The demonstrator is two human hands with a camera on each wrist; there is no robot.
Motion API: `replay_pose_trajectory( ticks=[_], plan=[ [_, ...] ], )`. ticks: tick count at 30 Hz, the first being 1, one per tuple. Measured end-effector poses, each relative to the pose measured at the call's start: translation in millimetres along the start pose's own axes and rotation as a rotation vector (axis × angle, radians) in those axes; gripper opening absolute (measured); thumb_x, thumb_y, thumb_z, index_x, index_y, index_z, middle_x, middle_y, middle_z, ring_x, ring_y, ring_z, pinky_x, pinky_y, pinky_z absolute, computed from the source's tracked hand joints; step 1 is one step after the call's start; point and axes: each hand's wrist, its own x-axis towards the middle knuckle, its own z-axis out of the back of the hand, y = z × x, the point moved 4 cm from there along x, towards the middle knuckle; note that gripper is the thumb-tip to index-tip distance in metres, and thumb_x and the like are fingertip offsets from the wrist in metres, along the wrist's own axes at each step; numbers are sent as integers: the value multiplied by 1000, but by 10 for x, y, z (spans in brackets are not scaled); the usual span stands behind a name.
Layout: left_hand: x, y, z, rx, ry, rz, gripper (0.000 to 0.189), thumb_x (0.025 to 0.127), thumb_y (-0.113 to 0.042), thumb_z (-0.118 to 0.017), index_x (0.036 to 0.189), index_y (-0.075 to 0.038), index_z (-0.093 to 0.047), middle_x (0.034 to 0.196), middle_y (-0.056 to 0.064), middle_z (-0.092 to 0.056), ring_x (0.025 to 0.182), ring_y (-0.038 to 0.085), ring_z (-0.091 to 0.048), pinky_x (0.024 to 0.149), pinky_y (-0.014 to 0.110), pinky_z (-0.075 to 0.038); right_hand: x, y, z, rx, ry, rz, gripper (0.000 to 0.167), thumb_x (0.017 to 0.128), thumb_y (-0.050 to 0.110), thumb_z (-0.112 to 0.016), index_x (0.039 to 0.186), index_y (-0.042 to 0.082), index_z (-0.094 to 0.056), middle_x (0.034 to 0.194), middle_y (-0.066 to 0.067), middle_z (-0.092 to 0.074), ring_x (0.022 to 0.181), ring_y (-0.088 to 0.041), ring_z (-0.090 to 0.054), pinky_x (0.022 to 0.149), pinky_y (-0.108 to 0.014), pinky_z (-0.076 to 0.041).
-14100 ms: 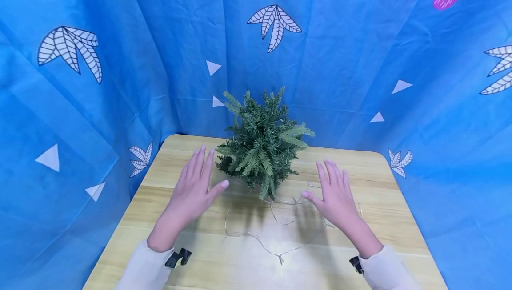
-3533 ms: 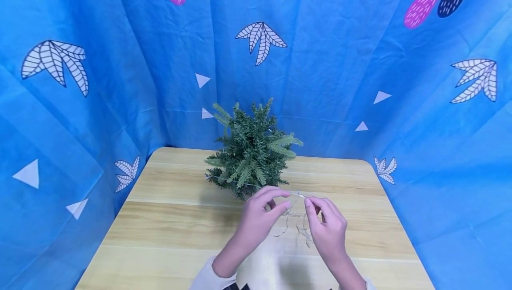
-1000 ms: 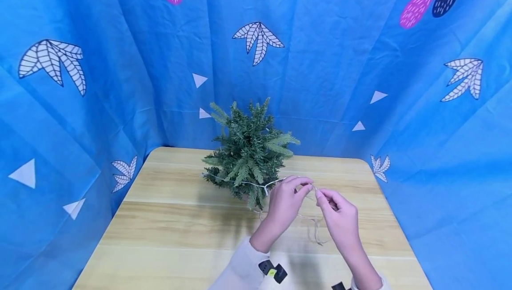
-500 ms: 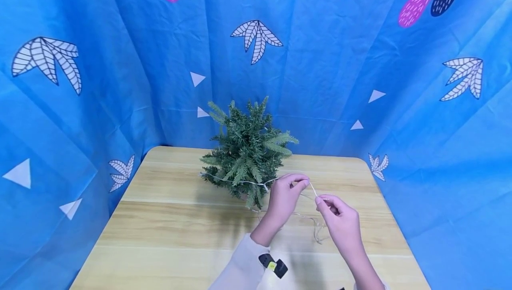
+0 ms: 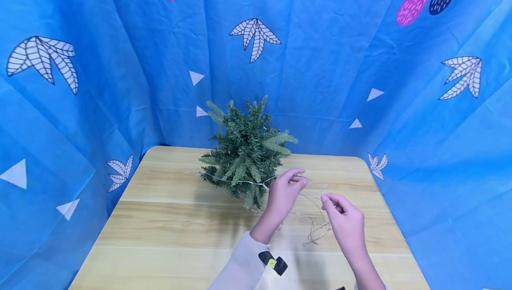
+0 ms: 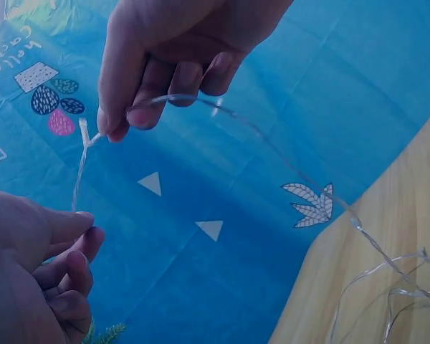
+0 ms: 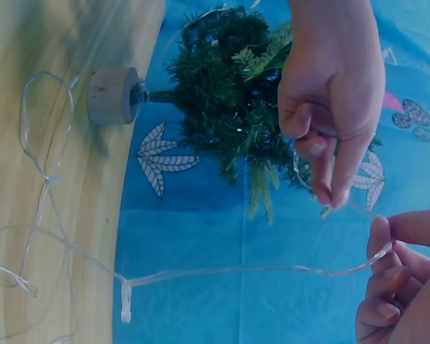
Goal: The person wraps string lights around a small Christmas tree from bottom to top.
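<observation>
A small artificial Christmas tree point(image 5: 245, 145) stands upright at the back of the table; its round wooden base point(image 7: 111, 97) shows in the right wrist view. A clear-wired string of lights point(image 5: 251, 182) runs across the front of its lower branches to my left hand point(image 5: 281, 196). That hand, beside the tree's right side, pinches the wire between thumb and fingertips. My right hand point(image 5: 347, 221), further right, pinches the same string, and a short length with a small bulb point(image 6: 84, 132) spans the two hands. From the right fingers the wire point(image 6: 254, 129) hangs down to the table.
Loose loops of the string point(image 7: 50, 179) lie on the wooden table point(image 5: 160, 228) right of the tree and under the hands. A blue patterned curtain point(image 5: 320, 59) encloses the table at the back and both sides.
Earlier both hands were open and the string lay on the table; now it crosses the tree's front. In the last second the right hand has moved slightly right, widening the gap between the hands.
</observation>
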Motion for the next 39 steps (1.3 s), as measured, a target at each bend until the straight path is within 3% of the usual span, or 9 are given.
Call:
replay_pose_trajectory(
  ticks=[7, 12, 20, 24, 31, 35, 39],
  plan=[
    [-65, -76, -64, 122, 72, -61, 27, 94, -37, -71, 121, -34, -72, 100, -13, -75, 56, 5, -51, 47, 22, -42, 85, 25, -37, -24, -35, 14, 25, 96, 38, -69, 101, 16, -78, 80, -3, -74, 56, -11, -53, 46, -26, -41],
    [-38, -82, -88, 155, 56, -97, 20, 94, -39, -70, 110, -32, -77, 94, -17, -75, 55, 4, -49, 48, 22, -39, 120, 53, -80, -14, -15, 50, 26, 97, 39, -68, 102, 15, -78, 80, -2, -74, 56, -13, -54, 46, -25, -41],
    [81, 23, -74, 21, -17, -39, 14, 94, -33, -71, 102, -25, -79, 84, -15, -74, 68, 2, -61, 62, 22, -51, 68, 37, -61, -19, 28, 19, 26, 96, 40, -69, 102, 17, -78, 81, -3, -74, 55, -13, -52, 45, -26, -41],
    [132, 64, -61, -30, -37, -18, 14, 94, -30, -72, 103, -22, -79, 86, -11, -75, 78, 9, -68, 69, 24, -55, 24, 13, -36, -31, 39, 1, 22, 95, 37, -71, 100, 17, -78, 78, 1, -72, 55, -12, -51, 45, -26, -40],
    [101, 59, -65, -71, 6, -10, 37, 93, -33, -72, 130, -29, -66, 87, -12, -75, 79, 9, -69, 71, 28, -54, 12, -19, 3, -52, -8, -10, 22, 95, 36, -71, 98, 16, -79, 76, 4, -72, 54, -11, -50, 45, -27, -39],
    [16, -9, -91, 12, 42, -63, 46, 93, -36, -72, 138, -34, -59, 93, -16, -75, 67, 7, -64, 59, 26, -50, 51, -14, 12, -66, -44, -16, 23, 96, 38, -70, 98, 17, -79, 78, 1, -74, 54, -11, -51, 46, -27, -39],
    [-37, -70, -144, 120, 83, -186, 33, 95, -34, -69, 129, -31, -68, 99, -13, -76, 58, 3, -54, 50, 21, -44, 92, 12, -25, -65, -41, -2, 24, 96, 38, -69, 99, 17, -78, 81, -4, -75, 54, -11, -52, 45, -27, -40]
  ],
)
